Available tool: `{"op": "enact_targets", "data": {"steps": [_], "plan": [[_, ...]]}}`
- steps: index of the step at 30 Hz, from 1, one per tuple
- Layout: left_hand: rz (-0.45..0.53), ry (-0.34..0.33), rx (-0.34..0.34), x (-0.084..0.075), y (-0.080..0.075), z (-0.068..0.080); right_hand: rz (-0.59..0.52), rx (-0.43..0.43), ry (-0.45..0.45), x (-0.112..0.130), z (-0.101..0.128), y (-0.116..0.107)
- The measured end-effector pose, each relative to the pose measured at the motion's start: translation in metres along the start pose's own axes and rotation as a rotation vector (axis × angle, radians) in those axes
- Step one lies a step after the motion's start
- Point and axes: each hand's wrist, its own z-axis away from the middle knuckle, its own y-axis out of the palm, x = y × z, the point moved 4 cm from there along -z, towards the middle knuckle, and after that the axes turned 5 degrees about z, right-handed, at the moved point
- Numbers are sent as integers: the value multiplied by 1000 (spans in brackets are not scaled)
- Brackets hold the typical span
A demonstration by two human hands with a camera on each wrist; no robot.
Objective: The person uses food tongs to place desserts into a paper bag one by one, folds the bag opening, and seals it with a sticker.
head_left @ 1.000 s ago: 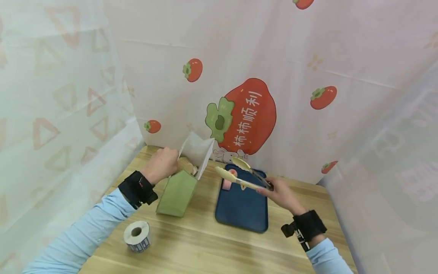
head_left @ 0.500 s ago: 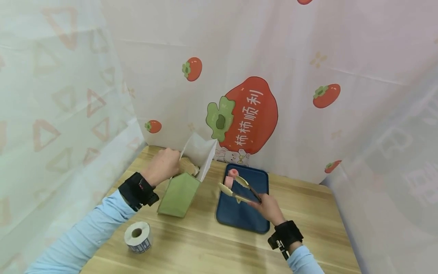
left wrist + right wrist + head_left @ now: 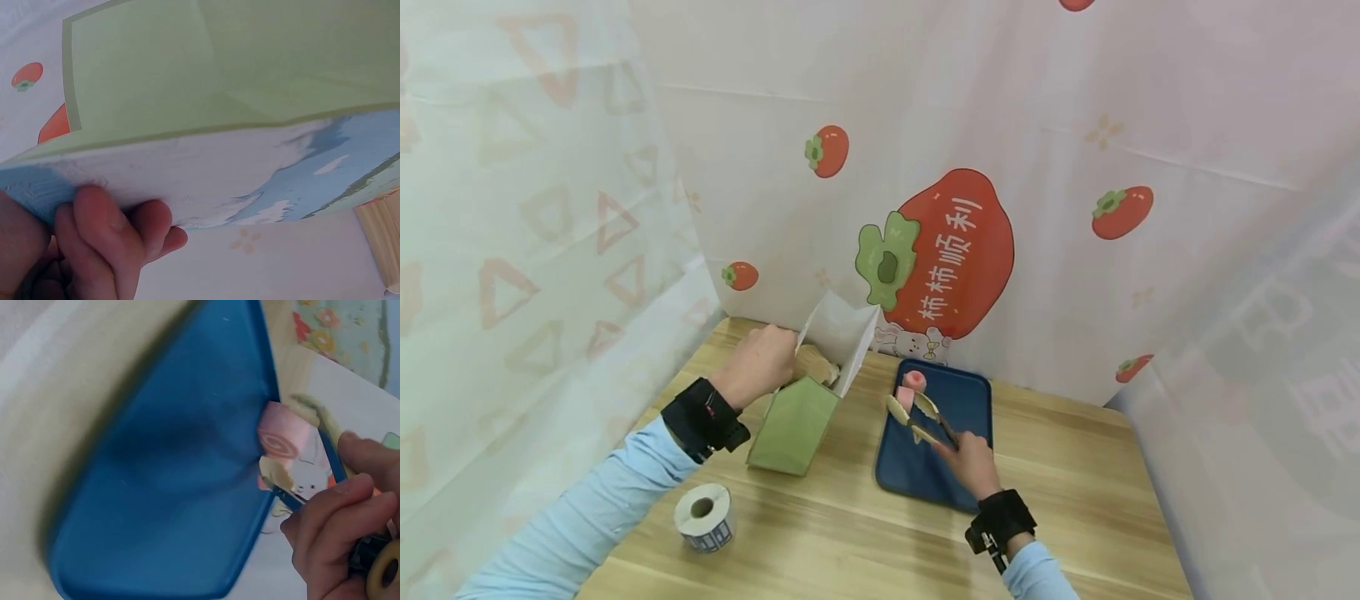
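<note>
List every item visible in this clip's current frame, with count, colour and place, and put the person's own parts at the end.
paper bag: 1, green outside, white inside, standing open at table left-centre
bread roll: 1, tan, inside the bag's mouth
tray: 1, dark blue, on the table right of the bag
swirl cake: pink, at the tray's far-left corner; count unclear
tongs: 1, cream tips, over the tray, tips at the cake
label roll: 1, white, near table edge
table: 1, light wood
backdrop: white cloth with red persimmon prints
left hand: grips the bag's rim
right hand: holds the tongs
</note>
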Motion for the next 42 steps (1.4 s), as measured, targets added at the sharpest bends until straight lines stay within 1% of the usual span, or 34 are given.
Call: {"op": "enact_targets", "data": {"steps": [4,9,10,13,15,19,21,25,29,32,37,42], "plan": [[-3,12,-7,-1,1,-1,-21,-14,31,-7,2,6],[-12,10,-16,-2,-1,-3,-60,-55,3,-18,-1,4],[-15,14,-18,-2,-2,-3,-73,-56,-1,-19,-1,2],[-7,9,-15,-2,-2,-4,-131,-25,14,-24,1,-4],[-2,1,-14,-2,-2,-4,-184,5,27,-27,4,-9],[5,-21,3,-1,-3,-4,-292,66,83,-30,12,-25],[3,-20,12,-1,-2,-5,-316,83,110,-30,16,-36],[-4,-12,17,0,-1,-4,-315,90,101,-27,20,-63],[-20,8,16,1,0,-5,-342,99,42,-18,22,-91],[-34,27,10,1,0,-6,-351,98,-49,-4,20,-114],[-37,34,7,0,0,-7,-285,124,-220,35,12,-148],[-30,39,5,-1,0,-9,-185,186,-382,75,-2,-168]]}}
